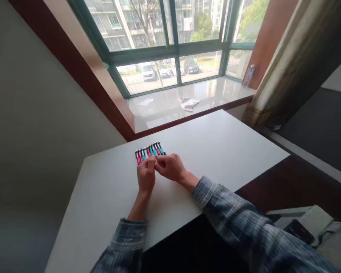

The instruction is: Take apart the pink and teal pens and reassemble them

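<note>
Sleeves (244, 218) lay nearest | left hand (146, 176), right hand (172, 167) curled together at pens (151, 151), hold unclear | knuckle bump risked skewing them

left hand (146, 176), right hand (172, 167): together | pens (154, 150): row | table (210, 151): white

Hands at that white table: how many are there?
2. The left hand is at the near side of the row of pens; the right hand is just right of it. No others show.
</note>
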`<move>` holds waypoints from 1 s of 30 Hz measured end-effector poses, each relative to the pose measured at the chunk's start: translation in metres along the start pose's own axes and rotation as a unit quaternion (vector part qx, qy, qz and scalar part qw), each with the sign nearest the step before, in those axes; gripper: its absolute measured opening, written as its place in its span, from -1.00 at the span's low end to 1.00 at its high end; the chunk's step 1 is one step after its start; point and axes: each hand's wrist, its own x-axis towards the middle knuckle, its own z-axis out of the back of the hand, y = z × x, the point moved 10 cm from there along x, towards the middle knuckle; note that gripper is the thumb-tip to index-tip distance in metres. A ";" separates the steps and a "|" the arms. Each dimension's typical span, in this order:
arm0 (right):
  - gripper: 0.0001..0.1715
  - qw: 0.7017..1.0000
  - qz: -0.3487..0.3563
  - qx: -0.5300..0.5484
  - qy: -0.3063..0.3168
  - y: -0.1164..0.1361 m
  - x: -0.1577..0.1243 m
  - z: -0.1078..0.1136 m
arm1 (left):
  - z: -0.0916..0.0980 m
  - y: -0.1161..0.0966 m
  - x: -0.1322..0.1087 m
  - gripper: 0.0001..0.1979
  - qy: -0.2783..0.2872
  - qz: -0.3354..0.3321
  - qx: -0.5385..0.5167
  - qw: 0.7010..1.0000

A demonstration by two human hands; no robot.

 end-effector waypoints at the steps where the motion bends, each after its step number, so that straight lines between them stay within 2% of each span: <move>1: -0.56 1.000 0.000 -0.006 0.004 0.000 0.001 -0.001 | 0.000 0.000 0.000 -0.56 -0.001 0.001 0.002 1.000; 10: -0.57 0.999 0.004 -0.038 0.014 0.003 0.002 0.001 | -0.002 0.002 0.002 -0.56 0.006 -0.002 -0.012 1.000; 30: -0.56 0.999 0.021 -0.041 0.012 0.003 0.004 0.002 | -0.002 0.000 0.004 -0.58 0.004 -0.041 0.011 0.999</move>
